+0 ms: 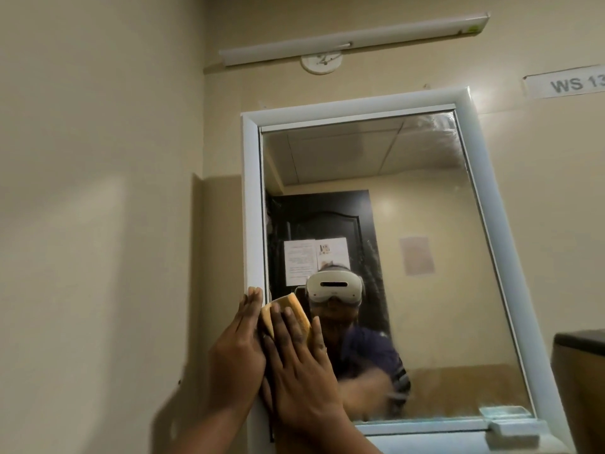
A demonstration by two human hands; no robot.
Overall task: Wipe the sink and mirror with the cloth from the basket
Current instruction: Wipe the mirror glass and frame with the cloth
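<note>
A white-framed mirror (425,257) hangs on the beige wall in front of me. My right hand (301,371) presses a folded orange-yellow cloth (296,311) flat against the glass near the mirror's lower left side. Flat against the left side of the white frame, fingers extended, lies my left hand (239,348), touching the right hand. The glass shows smears at its upper right corner. The sink and the basket are out of view.
A tube light (353,37) is fixed above the mirror, with a round white fitting under it. A label reading "WS 13" (569,83) is on the wall at upper right. A dark-topped object (579,381) stands at the right edge. A small white block (514,429) rests on the frame's lower ledge.
</note>
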